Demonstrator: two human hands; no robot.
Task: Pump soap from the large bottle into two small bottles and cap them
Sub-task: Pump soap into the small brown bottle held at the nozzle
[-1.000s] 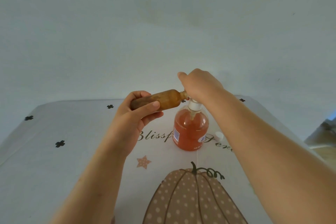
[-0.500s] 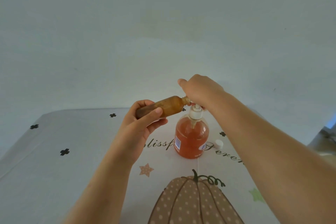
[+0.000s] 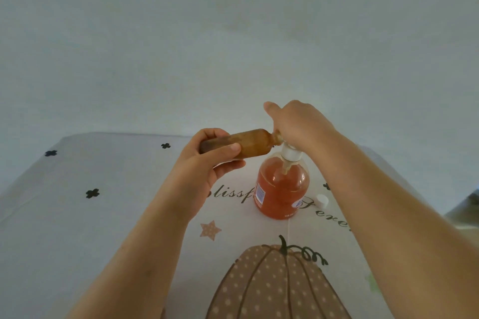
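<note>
The small bottle is held in the air above the bench, just left of the top of the large bottle. Its long axis lies almost level, running left to right. The base points left, into the left hand, and the narrow neck points right, with the mouth up against the right hand at the pump. The amber body is cloudy, and I cannot tell how full it is.

The left hand's fingers wrap over the far side of the small bottle's base end. The thumb lies along the near side, so the bottle is clasped firmly.

The right hand sits on top of the pump with its fingers curled down over the pump's head, gripping it and hiding it. One digit sticks out to the left above the small bottle's neck. Only the pump's white collar and tube show below the hand.

The large bottle stands upright on the bench, its long axis vertical, holding orange soap. It stands on the script lettering of the printed cloth, beyond the pumpkin print. A small white cap lies on the bench just right of the large bottle, apart from it. A star print sits to the near left.
</note>
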